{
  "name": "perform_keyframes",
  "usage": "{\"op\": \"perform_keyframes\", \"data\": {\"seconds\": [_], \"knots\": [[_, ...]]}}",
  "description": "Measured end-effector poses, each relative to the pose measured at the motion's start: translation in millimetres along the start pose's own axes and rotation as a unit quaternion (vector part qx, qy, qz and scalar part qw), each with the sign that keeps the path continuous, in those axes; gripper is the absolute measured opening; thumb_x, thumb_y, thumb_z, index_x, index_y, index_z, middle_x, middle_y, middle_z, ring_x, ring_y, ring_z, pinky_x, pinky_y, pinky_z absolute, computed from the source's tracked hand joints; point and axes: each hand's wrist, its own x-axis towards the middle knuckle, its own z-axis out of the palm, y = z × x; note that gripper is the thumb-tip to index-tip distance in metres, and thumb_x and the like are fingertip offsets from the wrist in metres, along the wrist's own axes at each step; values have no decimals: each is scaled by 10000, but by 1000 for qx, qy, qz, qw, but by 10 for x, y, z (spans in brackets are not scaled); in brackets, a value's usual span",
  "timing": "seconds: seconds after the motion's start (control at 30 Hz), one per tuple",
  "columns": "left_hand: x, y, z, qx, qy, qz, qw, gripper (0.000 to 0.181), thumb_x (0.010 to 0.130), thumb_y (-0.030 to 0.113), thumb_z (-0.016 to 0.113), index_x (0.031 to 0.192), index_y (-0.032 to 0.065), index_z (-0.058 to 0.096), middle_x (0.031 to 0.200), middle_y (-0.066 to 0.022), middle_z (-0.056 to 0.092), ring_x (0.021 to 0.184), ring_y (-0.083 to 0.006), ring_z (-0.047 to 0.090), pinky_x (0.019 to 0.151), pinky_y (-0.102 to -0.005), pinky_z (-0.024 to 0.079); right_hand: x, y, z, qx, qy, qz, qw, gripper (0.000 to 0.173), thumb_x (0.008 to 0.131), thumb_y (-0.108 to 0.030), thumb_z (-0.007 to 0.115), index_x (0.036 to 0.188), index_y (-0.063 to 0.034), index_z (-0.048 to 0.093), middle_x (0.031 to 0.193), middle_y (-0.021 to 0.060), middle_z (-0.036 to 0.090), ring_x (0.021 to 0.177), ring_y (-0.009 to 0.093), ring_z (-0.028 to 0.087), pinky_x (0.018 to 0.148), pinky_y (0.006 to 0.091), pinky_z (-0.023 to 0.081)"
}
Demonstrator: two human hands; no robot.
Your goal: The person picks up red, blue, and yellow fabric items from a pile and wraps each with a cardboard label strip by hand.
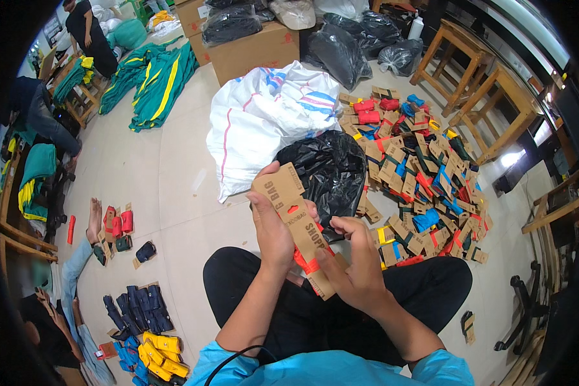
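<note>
A brown cardboard packaging sleeve [294, 212] with printed writing and a small hang hole is held over my lap. Red folded fabric [309, 263] shows at its edges, toward the lower end. My left hand [272, 231] grips the sleeve's left side, thumb on the front near the upper end. On the right side, my right hand [357, 260] has its thumb pressed on the card's lower half, its index finger bent and lifted off the surface. The fingers behind the card are mostly hidden.
A black plastic bag [328, 173] and a white woven sack [255, 120] lie ahead. To the right spreads a heap of carded fabric pouches [415, 178]. Yellow rolled pouches [161, 354] and navy ones [140, 309] sit at left, near a seated person [53, 328]. Wooden stools [499, 106] stand far right.
</note>
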Motion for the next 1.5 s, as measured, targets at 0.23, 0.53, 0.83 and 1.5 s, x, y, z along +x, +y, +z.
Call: {"op": "perform_keyframes", "data": {"seconds": [0.23, 0.53, 0.83, 1.5], "knots": [[-255, -220, -22, 48, -98, -75, 991, 733, 1080, 669, 273, 1493, 88, 444, 1122, -109, 607, 837, -158, 662, 727, -287, 570, 40, -49, -109, -13, -10, 57, 998, 487, 884, -142, 824, 1283, 31, 607, 1178, 199, 609, 1018, 292, 655, 881, 373, 541], [-1200, -291, -598, 195, -111, -172, 959, 848, 1055, 733, 164, 1472, 70, 488, 1316, -126, 600, 1147, -207, 620, 972, -358, 539, -850, -236, 170, 51, -98, 191, 975, 563, 767, -101, 858, 1273, 9, 636, 1062, 108, 644, 916, 209, 646, 788, 330, 536], [-1635, -363, -604, 167, -82, -148, 971, 737, 1116, 628, 164, 1506, 61, 430, 1386, -139, 541, 1238, -211, 566, 1065, -360, 470, -1116, -338, 146, -21, -115, 165, 979, 542, 732, -126, 865, 1189, 7, 606, 1086, 158, 608, 1017, 304, 640, 888, 437, 524], [-1929, -284, -745, -85, -16, -232, 969, 610, 1123, 546, 379, 1580, 153, 287, 1350, -122, 530, 1186, -228, 618, 1028, -410, 540, -1446, -433, 98, 38, -29, 101, 994, 603, 765, -15, 846, 1308, 69, 600, 1159, 176, 629, 893, 205, 671, 738, 288, 560]]}}
